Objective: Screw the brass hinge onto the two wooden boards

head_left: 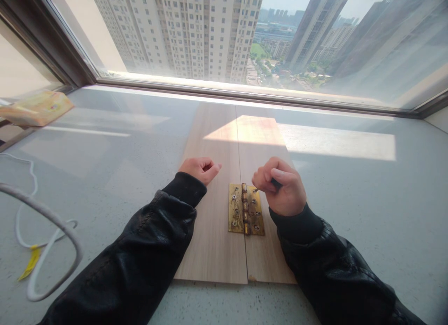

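Two light wooden boards lie side by side on the grey sill, the left board [213, 222] and the right board [261, 143]. A brass hinge [245, 209] spans their seam, with screws in its leaves. My right hand [282, 187] is closed round a small dark tool, its thin tip pointing at the hinge's upper right corner. My left hand [200, 169] rests as a loose fist on the left board's edge, fingers curled, and I cannot see anything in it. Both arms wear black leather sleeves.
A white cable [42, 222] with a yellow tag [31, 263] loops at the left. A yellow packet [37, 108] lies at the far left near the window frame. A large window [245, 40] runs along the back, showing tall buildings.
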Motion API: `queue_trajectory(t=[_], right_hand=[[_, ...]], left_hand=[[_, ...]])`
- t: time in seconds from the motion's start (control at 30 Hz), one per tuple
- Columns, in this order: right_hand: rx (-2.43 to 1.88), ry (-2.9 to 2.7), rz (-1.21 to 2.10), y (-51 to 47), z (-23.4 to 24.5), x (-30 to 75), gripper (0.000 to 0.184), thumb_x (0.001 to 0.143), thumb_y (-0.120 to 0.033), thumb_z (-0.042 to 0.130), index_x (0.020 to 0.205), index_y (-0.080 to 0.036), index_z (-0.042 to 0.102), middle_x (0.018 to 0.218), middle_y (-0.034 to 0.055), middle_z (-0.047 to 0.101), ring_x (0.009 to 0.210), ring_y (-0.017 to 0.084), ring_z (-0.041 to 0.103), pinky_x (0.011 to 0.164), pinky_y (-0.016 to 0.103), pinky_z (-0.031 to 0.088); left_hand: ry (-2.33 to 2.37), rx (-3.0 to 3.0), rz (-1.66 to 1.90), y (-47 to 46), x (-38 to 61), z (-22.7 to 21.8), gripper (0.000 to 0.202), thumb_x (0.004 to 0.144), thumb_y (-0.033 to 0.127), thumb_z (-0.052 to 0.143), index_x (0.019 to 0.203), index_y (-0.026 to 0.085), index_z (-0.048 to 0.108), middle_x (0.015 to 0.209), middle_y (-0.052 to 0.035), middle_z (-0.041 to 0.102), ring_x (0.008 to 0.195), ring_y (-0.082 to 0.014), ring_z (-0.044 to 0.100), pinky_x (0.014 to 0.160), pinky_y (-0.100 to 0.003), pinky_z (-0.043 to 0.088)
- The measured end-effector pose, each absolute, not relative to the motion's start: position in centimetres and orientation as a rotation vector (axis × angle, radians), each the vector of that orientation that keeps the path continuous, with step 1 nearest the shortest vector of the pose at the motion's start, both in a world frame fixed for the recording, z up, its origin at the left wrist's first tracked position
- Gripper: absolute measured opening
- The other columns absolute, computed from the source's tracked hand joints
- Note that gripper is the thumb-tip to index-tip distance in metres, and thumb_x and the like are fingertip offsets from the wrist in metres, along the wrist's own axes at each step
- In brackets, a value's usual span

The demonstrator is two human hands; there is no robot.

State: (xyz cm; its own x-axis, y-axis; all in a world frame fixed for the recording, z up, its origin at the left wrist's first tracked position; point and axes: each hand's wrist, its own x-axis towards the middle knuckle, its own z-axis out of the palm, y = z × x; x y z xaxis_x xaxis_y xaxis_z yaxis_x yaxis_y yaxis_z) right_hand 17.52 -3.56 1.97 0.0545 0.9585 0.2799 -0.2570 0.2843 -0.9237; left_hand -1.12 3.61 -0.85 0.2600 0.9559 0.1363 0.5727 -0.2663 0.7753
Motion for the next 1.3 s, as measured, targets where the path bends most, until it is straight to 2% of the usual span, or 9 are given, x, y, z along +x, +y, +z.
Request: queue_trajectory(t=[0.17, 0.27, 0.4, 0.53, 0.67, 0.8, 0.97, 1.17, 1.3], right_hand=[[-0.842, -1.121, 0.871, -3.5, 1.5, 17.0, 0.018, 0.072, -0.02, 0.052, 0.053, -0.019, 0.05, 0.053, -0.0016, 0.048, 0.051, 0.012, 0.046, 0.051, 0.03, 0.035], [-0.888, -1.075, 0.689, -3.6, 1.3, 16.5, 0.012, 0.075, -0.022, 0.062, 0.063, -0.019, 0.061, 0.057, -0.0016, 0.055, 0.056, 0.014, 0.053, 0.057, 0.031, 0.041], [-1.053, -1.043, 0.49, -3.9, 1.7, 15.5, 0.013, 0.082, -0.029, 0.062, 0.073, -0.019, 0.063, 0.055, -0.0023, 0.058, 0.051, 0.014, 0.055, 0.054, 0.031, 0.043], [-1.083, -1.067, 0.595, -4.3, 2.2, 14.8, 0.028, 0.089, -0.029, 0.049, 0.064, -0.02, 0.053, 0.053, -0.0043, 0.045, 0.049, 0.01, 0.045, 0.05, 0.028, 0.038], [-1.045, -1.143, 0.784, -4.2, 2.4, 15.3, 0.036, 0.084, -0.022, 0.049, 0.05, -0.02, 0.04, 0.045, -0.005, 0.036, 0.044, 0.008, 0.031, 0.044, 0.027, 0.022], [-0.998, -1.189, 0.999, -3.8, 2.7, 16.6, 0.037, 0.076, -0.024, 0.052, 0.044, -0.021, 0.035, 0.04, -0.006, 0.029, 0.04, 0.008, 0.025, 0.042, 0.026, 0.018], [-0.947, -1.092, 0.965, -3.4, 2.5, 17.3, 0.013, 0.069, -0.022, 0.043, 0.057, -0.021, 0.047, 0.043, -0.0061, 0.035, 0.038, 0.01, 0.031, 0.041, 0.027, 0.026], [-1.15, -0.996, 0.538, -4.0, 1.9, 16.0, 0.016, 0.082, -0.03, 0.058, 0.075, -0.018, 0.065, 0.061, -0.0003, 0.06, 0.055, 0.013, 0.056, 0.056, 0.03, 0.044], [-1.202, -1.082, 0.501, -4.3, 2.1, 15.1, 0.023, 0.089, -0.029, 0.048, 0.07, -0.02, 0.055, 0.057, -0.0038, 0.049, 0.053, 0.011, 0.048, 0.053, 0.027, 0.038]], left_hand=[[1.389, 1.935, 0.822, 3.7, -1.1, -0.9, 0.039, 0.076, 0.047, 0.054, 0.051, 0.017, 0.048, 0.047, 0.0052, 0.034, 0.048, -0.0086, 0.032, 0.05, -0.025, 0.026], [1.387, 1.935, 0.827, 3.7, -1.1, -1.0, 0.039, 0.075, 0.046, 0.054, 0.051, 0.017, 0.048, 0.046, 0.0052, 0.034, 0.048, -0.0084, 0.031, 0.05, -0.024, 0.025], [1.391, 1.932, 0.833, 3.7, -1.1, -1.0, 0.038, 0.075, 0.045, 0.054, 0.051, 0.017, 0.048, 0.046, 0.0049, 0.034, 0.047, -0.0085, 0.031, 0.05, -0.024, 0.025], [1.385, 1.932, 0.838, 3.7, -1.1, -1.0, 0.038, 0.075, 0.045, 0.054, 0.05, 0.017, 0.047, 0.046, 0.005, 0.034, 0.047, -0.0083, 0.031, 0.049, -0.024, 0.025], [1.374, 1.937, 0.838, 3.7, -1.1, -1.1, 0.038, 0.075, 0.044, 0.055, 0.05, 0.017, 0.047, 0.045, 0.0053, 0.034, 0.047, -0.0082, 0.031, 0.05, -0.024, 0.025], [1.384, 1.931, 0.832, 3.7, -1.1, -1.0, 0.038, 0.075, 0.045, 0.055, 0.051, 0.017, 0.048, 0.046, 0.0054, 0.034, 0.048, -0.0083, 0.032, 0.05, -0.024, 0.025], [1.384, 1.935, 0.829, 3.6, -1.1, -0.9, 0.038, 0.076, 0.045, 0.054, 0.051, 0.017, 0.048, 0.046, 0.0056, 0.033, 0.047, -0.0082, 0.031, 0.05, -0.024, 0.026], [1.39, 1.928, 0.836, 3.7, -1.1, -1.0, 0.04, 0.075, 0.046, 0.055, 0.05, 0.017, 0.048, 0.046, 0.0056, 0.033, 0.047, -0.0081, 0.031, 0.049, -0.024, 0.025], [1.399, 1.931, 0.834, 3.7, -1.0, -1.0, 0.04, 0.075, 0.047, 0.056, 0.05, 0.017, 0.048, 0.046, 0.0054, 0.033, 0.047, -0.0084, 0.031, 0.049, -0.024, 0.025]])
